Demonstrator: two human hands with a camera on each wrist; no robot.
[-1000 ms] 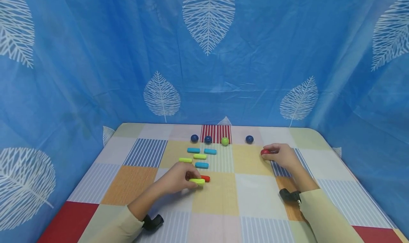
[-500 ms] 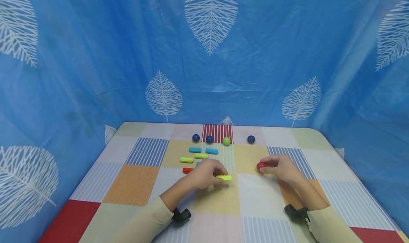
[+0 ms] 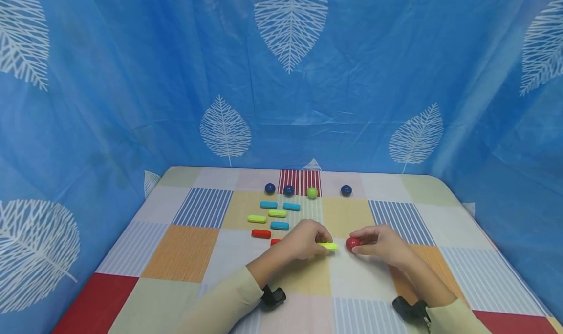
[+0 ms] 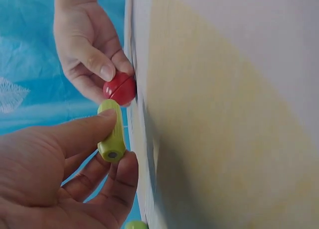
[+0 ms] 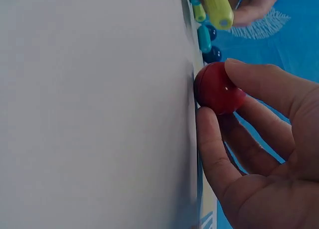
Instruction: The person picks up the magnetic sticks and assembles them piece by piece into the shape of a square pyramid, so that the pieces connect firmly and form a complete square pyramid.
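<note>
Red ball [image 3: 352, 244] and yellow-green stick [image 3: 327, 246], near but not touching

The left hand [image 3: 307, 239] pinches the stick between thumb and fingers, with one end pointing at the ball. The right hand [image 3: 382, 244] holds the ball in its fingertips, by a white patch of the table [image 3: 360, 278] (I can't tell if the ball rests on it). The ball is round and looks slick — a loose pinch could let it slip and roll off. The stick could twist if its end bumps the ball off-centre.

Now the count. There are three dark blue balls [image 3: 270, 188], one green ball [image 3: 312, 193] and the red one: five. There are three blue sticks [image 3: 279, 225], two red sticks [image 3: 261, 233] (one is partly hidden) and two more yellow-green sticks [image 3: 277, 213] — eight, with the held one.
</note>
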